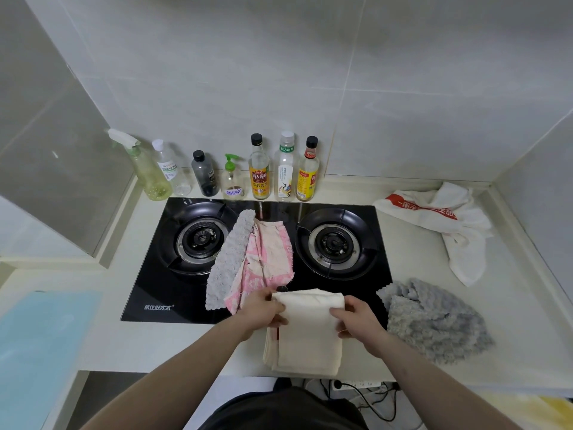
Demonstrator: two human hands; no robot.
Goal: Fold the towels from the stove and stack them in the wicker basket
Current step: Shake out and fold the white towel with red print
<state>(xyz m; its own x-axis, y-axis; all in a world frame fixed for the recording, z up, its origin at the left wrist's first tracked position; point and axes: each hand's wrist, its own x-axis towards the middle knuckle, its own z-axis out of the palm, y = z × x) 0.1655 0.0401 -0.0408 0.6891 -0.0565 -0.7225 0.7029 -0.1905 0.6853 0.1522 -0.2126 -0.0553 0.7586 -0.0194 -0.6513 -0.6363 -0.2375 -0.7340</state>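
Note:
A cream towel (307, 336), folded into a narrow strip, hangs over the counter's front edge. My left hand (266, 311) grips its upper left side and my right hand (356, 316) pinches its upper right side. Behind them, on the black glass stove (173, 293), lie a grey towel (226, 262) and a pink-and-cream towel (269, 259), both unfolded between the two burners. No wicker basket is in view.
A fluffy grey cloth (434, 321) lies on the counter to the right, with a white cloth with red print (440, 218) behind it. Several bottles (257, 169) line the back wall. A light blue board (40, 346) lies at the left. Cables and a power strip (359, 384) sit below the counter edge.

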